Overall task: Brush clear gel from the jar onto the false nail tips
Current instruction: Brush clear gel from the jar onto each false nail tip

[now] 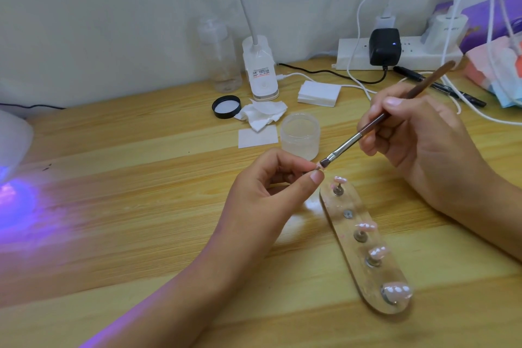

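L hand pinches a small pink false nail tip btwn thumb & forefinger, other fingers curled under. R hand grips a thin brown-handled flat brush pen-style; its dark bristles touch the held tip. Just behind stands the open round clear plastic jar of gel on the pale wooden table. Below the R hand lies a clear oval holder strip w/ metal studs: four carry glossy pink tips, one stud bare. Further back, a black round lid beside crumpled white wipes.
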Demonstrator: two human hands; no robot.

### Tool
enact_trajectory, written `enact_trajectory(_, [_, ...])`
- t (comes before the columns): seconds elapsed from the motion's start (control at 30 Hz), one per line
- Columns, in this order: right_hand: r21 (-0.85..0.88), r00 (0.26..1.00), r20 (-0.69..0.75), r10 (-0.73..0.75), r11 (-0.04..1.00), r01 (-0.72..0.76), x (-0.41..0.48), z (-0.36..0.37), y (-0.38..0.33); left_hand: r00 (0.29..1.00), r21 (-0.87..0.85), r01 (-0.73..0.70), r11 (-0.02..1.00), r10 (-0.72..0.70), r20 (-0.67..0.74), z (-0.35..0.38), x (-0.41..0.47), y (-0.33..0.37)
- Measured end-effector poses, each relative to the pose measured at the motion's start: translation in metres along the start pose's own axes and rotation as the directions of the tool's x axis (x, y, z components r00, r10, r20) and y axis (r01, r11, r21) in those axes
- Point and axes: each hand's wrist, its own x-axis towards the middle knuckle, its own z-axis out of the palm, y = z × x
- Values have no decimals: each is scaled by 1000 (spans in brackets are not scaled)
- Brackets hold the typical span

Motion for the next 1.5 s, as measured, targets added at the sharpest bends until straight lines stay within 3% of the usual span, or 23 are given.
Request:
enact_trajectory(0.27, [-60,1000,17,-14,998,15,0,-1,1,1000,0,-1,1000,1,-7,-1,1,-2])
enact_trajectory(0.77, [-86,988,-152,-30,996,17,3,-5,2,1000,-39,-10,999,10,-9,-1,-1,2])
enact_trajectory(1.0, [-49,982,-188,-3,999,-7,5,-4,2,991,145,-75,987,57,120,7,-12,2])
enact_trajectory(1.17, [-62,982,-187,-9,998,-3,5,-3,3,989,334,-142,932,119,89,8,-7,0])
enact_trajectory(1.5, [-62,985,-173,-4,998,-6,5,-3,4,986,437,-156,886,111,127,13,-4,-4])
